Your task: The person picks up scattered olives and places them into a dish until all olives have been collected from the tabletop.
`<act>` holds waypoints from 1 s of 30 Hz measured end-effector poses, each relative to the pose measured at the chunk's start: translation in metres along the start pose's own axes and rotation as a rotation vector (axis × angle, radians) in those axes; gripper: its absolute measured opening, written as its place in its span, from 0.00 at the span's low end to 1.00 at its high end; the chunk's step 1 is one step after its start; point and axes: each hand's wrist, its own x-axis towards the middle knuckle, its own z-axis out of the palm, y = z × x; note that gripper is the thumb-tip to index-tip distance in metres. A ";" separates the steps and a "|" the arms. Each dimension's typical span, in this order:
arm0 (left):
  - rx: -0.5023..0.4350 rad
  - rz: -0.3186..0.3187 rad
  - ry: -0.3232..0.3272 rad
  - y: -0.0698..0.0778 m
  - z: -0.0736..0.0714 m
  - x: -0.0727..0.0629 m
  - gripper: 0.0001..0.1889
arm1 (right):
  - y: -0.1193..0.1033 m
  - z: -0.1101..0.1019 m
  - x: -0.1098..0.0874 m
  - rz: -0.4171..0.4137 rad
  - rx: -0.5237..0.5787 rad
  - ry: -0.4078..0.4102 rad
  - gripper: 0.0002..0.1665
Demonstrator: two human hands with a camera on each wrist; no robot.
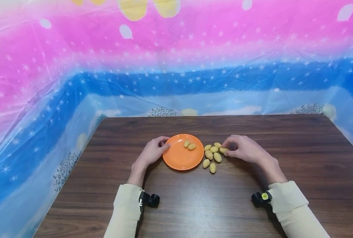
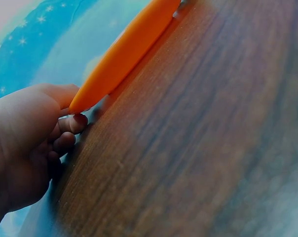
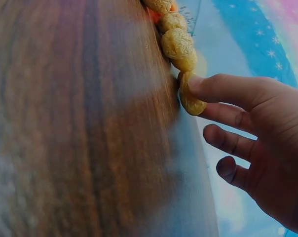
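Note:
An orange plate [image 1: 182, 158] lies on the wooden table, with two small wrinkled yellow ovals [image 1: 191, 146], potato-like in look, on its far right part. My left hand [image 1: 153, 150] holds the plate's left rim, the thumb over the edge. In the left wrist view, fingers of the left hand [image 2: 30, 133] curl below the plate [image 2: 124, 54]. Right of the plate sit several more such ovals [image 1: 217, 157] in a loose cluster. At its right end my right hand [image 1: 247, 150] pinches one yellow oval [image 3: 191, 94] between thumb and forefinger; the other fingers are loosely bent.
The dark wooden table [image 1: 194, 205] reaches back to a pink and blue cloth backdrop [image 1: 176, 79] with snowflake prints, which also hangs along the left and right sides. Each wrist wears a small black camera, such as the right one [image 1: 259, 199].

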 end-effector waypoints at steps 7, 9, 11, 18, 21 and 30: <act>0.004 -0.004 0.002 0.001 0.000 0.000 0.21 | 0.000 0.000 -0.001 -0.018 -0.001 0.022 0.12; 0.003 -0.002 0.005 0.001 0.001 0.000 0.21 | 0.000 0.000 -0.001 -0.027 0.002 0.025 0.12; 0.005 0.001 0.007 0.001 0.001 0.000 0.21 | 0.001 0.001 -0.001 -0.034 0.003 0.029 0.11; 0.011 0.014 0.009 0.002 0.001 -0.001 0.21 | 0.003 0.000 -0.002 -0.062 0.016 0.052 0.11; 0.013 0.009 0.008 0.002 0.001 -0.001 0.21 | 0.002 -0.001 -0.002 -0.066 0.025 0.046 0.11; 0.012 0.016 0.009 0.003 -0.001 -0.003 0.20 | -0.002 -0.003 -0.001 -0.104 0.027 0.046 0.12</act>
